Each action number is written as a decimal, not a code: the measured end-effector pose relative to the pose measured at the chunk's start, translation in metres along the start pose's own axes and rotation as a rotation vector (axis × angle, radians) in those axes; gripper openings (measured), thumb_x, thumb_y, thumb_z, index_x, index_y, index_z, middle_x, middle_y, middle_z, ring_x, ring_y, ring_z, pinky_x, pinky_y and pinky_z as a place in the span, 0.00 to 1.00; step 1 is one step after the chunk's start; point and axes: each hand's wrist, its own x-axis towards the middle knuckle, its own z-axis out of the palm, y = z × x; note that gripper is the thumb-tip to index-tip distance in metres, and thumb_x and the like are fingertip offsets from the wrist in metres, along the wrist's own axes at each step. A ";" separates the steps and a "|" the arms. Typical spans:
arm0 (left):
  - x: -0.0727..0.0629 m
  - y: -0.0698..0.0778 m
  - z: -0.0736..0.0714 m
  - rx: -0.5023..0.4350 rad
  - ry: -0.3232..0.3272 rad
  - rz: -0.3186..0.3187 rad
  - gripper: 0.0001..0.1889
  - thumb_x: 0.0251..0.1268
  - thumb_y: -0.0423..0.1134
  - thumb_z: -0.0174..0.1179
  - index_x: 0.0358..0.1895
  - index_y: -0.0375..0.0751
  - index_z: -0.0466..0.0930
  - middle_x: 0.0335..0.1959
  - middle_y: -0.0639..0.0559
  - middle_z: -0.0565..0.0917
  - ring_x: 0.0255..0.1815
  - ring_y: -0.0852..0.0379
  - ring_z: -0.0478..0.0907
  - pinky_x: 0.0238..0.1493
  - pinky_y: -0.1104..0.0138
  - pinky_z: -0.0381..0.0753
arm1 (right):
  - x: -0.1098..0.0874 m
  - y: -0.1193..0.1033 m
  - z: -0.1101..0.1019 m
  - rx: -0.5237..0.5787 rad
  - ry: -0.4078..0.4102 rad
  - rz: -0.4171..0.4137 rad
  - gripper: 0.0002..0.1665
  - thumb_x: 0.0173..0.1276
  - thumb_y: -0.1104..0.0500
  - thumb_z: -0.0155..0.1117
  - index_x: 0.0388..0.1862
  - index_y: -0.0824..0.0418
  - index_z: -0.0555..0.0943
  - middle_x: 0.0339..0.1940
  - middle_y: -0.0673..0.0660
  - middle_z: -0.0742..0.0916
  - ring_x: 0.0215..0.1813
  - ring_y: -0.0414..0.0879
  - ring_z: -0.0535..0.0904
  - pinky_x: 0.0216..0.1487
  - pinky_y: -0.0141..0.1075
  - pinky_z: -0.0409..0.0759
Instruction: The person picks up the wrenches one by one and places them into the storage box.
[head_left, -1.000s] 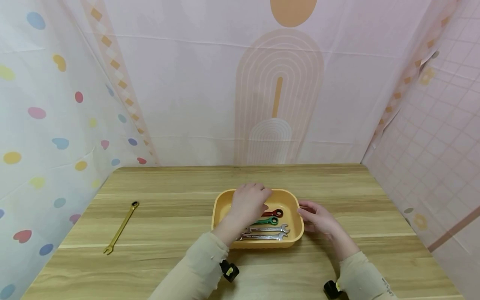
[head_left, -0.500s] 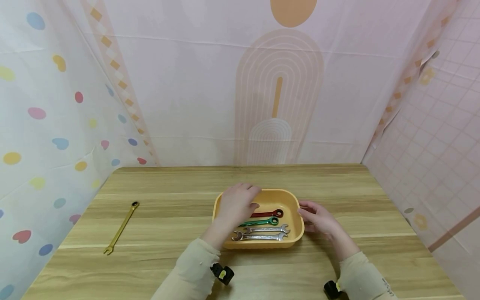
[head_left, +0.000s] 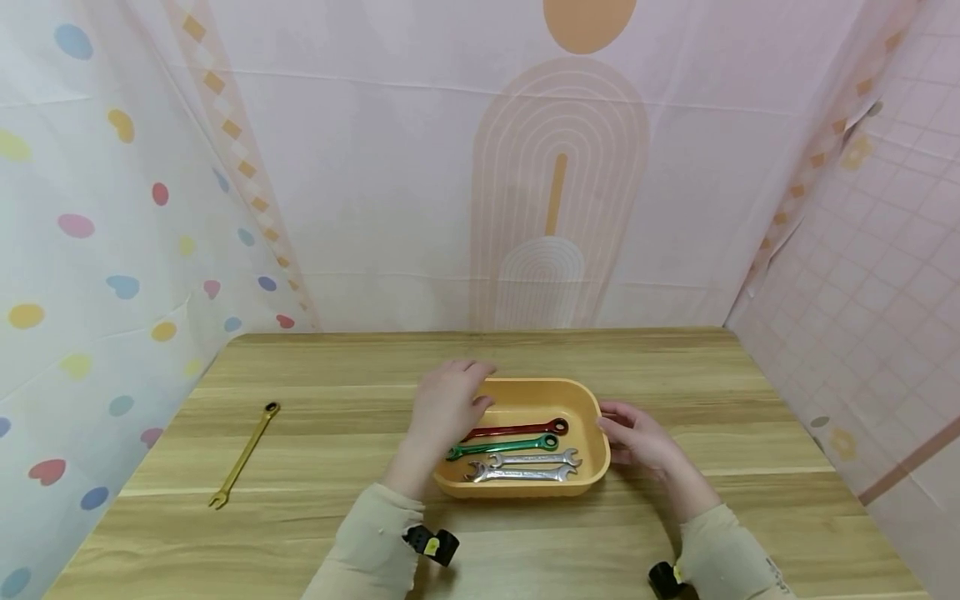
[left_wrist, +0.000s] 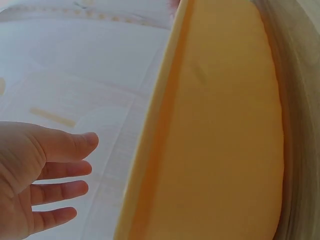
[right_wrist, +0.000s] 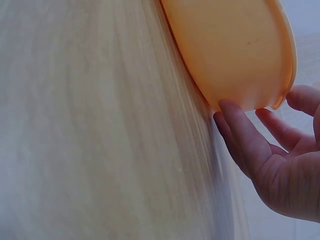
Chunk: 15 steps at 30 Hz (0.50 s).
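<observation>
A yellow plastic tray [head_left: 525,490] sits on the table with several wrenches inside. Within it lie a red ratchet wrench [head_left: 513,430], a green ratchet wrench [head_left: 510,447] and two silver open-end wrenches [head_left: 525,474], roughly parallel. My left hand [head_left: 444,407] hovers over the tray's left end, thumb and fingers apart with nothing between them; the left wrist view shows this spread too. At the opposite end my right hand [head_left: 637,437] holds the tray, thumb at the rim and fingertips against the outer wall, as the right wrist view shows.
Far to the left on the wooden table [head_left: 337,533] lies a gold ratchet wrench [head_left: 244,457], open end toward the front. Patterned cloth curtains [head_left: 375,208] stand behind the table and on both sides.
My left hand has drawn leftward over the tray, uncovering more of the red, green and silver wrenches. The right hand and the tray have stayed in place.
</observation>
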 end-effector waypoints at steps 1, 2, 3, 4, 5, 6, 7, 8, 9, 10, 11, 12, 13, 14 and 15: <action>-0.001 -0.001 -0.001 -0.005 0.000 -0.007 0.22 0.52 0.38 0.76 0.52 0.42 0.84 0.48 0.46 0.86 0.47 0.45 0.82 0.48 0.52 0.81 | 0.000 0.000 0.000 0.003 0.005 0.003 0.33 0.75 0.61 0.57 0.71 0.77 0.60 0.56 0.66 0.77 0.46 0.46 0.81 0.45 0.42 0.84; -0.001 -0.003 -0.002 -0.009 -0.002 -0.014 0.21 0.53 0.38 0.75 0.52 0.41 0.83 0.48 0.46 0.86 0.48 0.45 0.82 0.48 0.52 0.81 | 0.000 0.000 0.000 0.002 0.006 0.004 0.33 0.75 0.61 0.57 0.71 0.77 0.60 0.56 0.66 0.77 0.46 0.46 0.81 0.45 0.41 0.84; -0.001 -0.004 -0.004 -0.010 -0.006 -0.023 0.21 0.53 0.38 0.75 0.52 0.41 0.83 0.48 0.46 0.85 0.48 0.44 0.81 0.49 0.51 0.80 | -0.001 0.000 0.000 -0.001 0.001 0.002 0.33 0.75 0.61 0.56 0.71 0.77 0.60 0.56 0.66 0.77 0.46 0.46 0.81 0.46 0.42 0.84; -0.002 -0.006 -0.005 -0.009 -0.009 -0.030 0.21 0.54 0.38 0.75 0.53 0.41 0.83 0.48 0.46 0.85 0.48 0.44 0.81 0.49 0.51 0.80 | -0.001 0.000 -0.001 0.000 0.003 0.005 0.33 0.75 0.61 0.57 0.71 0.77 0.60 0.56 0.66 0.77 0.46 0.46 0.81 0.46 0.41 0.84; -0.002 -0.007 -0.006 -0.009 -0.014 -0.033 0.21 0.54 0.38 0.75 0.53 0.41 0.83 0.49 0.46 0.85 0.49 0.44 0.81 0.50 0.50 0.80 | -0.001 0.000 -0.001 0.001 0.006 0.008 0.33 0.75 0.61 0.57 0.71 0.76 0.60 0.55 0.66 0.77 0.46 0.46 0.81 0.46 0.41 0.84; -0.002 -0.009 -0.007 -0.004 -0.014 -0.032 0.21 0.54 0.39 0.75 0.53 0.41 0.83 0.49 0.46 0.85 0.49 0.44 0.81 0.50 0.50 0.80 | -0.001 0.000 -0.001 0.003 0.011 0.011 0.33 0.75 0.61 0.57 0.71 0.76 0.61 0.55 0.66 0.78 0.45 0.46 0.81 0.45 0.41 0.84; -0.002 -0.010 -0.008 -0.001 -0.016 -0.034 0.21 0.54 0.39 0.75 0.53 0.41 0.83 0.49 0.46 0.85 0.49 0.44 0.81 0.50 0.50 0.80 | -0.001 0.000 -0.001 0.000 0.009 0.010 0.33 0.75 0.61 0.57 0.71 0.76 0.61 0.55 0.66 0.77 0.46 0.46 0.81 0.45 0.41 0.84; -0.002 -0.012 -0.009 0.001 -0.017 -0.035 0.21 0.54 0.39 0.75 0.53 0.41 0.83 0.49 0.46 0.85 0.49 0.44 0.81 0.50 0.50 0.80 | -0.001 0.000 -0.002 -0.003 0.008 0.010 0.33 0.75 0.61 0.56 0.71 0.76 0.60 0.55 0.66 0.77 0.46 0.46 0.81 0.45 0.41 0.84; -0.002 -0.013 -0.009 0.002 -0.017 -0.036 0.21 0.54 0.39 0.75 0.53 0.42 0.83 0.49 0.46 0.85 0.49 0.44 0.81 0.50 0.50 0.80 | -0.001 0.000 -0.002 -0.005 0.006 0.009 0.33 0.75 0.61 0.56 0.71 0.76 0.60 0.55 0.66 0.77 0.46 0.46 0.81 0.46 0.41 0.84; -0.002 -0.015 -0.010 0.003 -0.014 -0.035 0.21 0.54 0.39 0.75 0.53 0.41 0.83 0.49 0.46 0.85 0.49 0.44 0.81 0.50 0.50 0.80 | -0.001 0.000 -0.002 -0.002 0.011 0.012 0.33 0.75 0.61 0.56 0.71 0.76 0.61 0.55 0.65 0.77 0.46 0.46 0.81 0.45 0.41 0.84; -0.003 -0.016 -0.011 0.007 -0.011 -0.037 0.21 0.54 0.39 0.75 0.53 0.41 0.83 0.49 0.46 0.85 0.49 0.44 0.81 0.50 0.51 0.80 | -0.001 0.000 -0.002 -0.005 0.010 0.010 0.33 0.75 0.61 0.56 0.71 0.76 0.60 0.55 0.65 0.77 0.46 0.46 0.81 0.46 0.41 0.84; -0.003 -0.018 -0.011 0.012 -0.009 -0.041 0.21 0.54 0.39 0.75 0.52 0.42 0.83 0.49 0.46 0.85 0.49 0.44 0.81 0.50 0.51 0.80 | -0.001 0.000 -0.002 -0.007 0.009 0.009 0.33 0.75 0.61 0.56 0.71 0.76 0.60 0.55 0.66 0.77 0.46 0.46 0.81 0.46 0.42 0.84; -0.004 -0.020 -0.011 0.014 -0.010 -0.049 0.21 0.54 0.39 0.75 0.53 0.42 0.83 0.49 0.46 0.85 0.49 0.44 0.81 0.51 0.51 0.80 | -0.001 0.000 -0.002 -0.009 0.007 0.008 0.33 0.76 0.61 0.56 0.71 0.76 0.60 0.55 0.66 0.77 0.46 0.46 0.81 0.46 0.42 0.84; -0.005 -0.021 -0.011 0.019 -0.010 -0.054 0.21 0.54 0.39 0.75 0.53 0.42 0.83 0.50 0.46 0.85 0.50 0.44 0.81 0.51 0.50 0.80 | -0.001 0.000 -0.002 -0.010 0.008 0.007 0.33 0.76 0.61 0.56 0.71 0.76 0.60 0.56 0.66 0.77 0.46 0.46 0.81 0.46 0.42 0.84; -0.005 -0.022 -0.012 0.024 -0.013 -0.059 0.21 0.54 0.39 0.75 0.53 0.42 0.83 0.50 0.46 0.85 0.50 0.44 0.81 0.51 0.50 0.79 | -0.001 0.001 -0.002 -0.010 0.009 0.008 0.33 0.76 0.61 0.56 0.71 0.76 0.60 0.56 0.67 0.77 0.46 0.46 0.81 0.46 0.42 0.84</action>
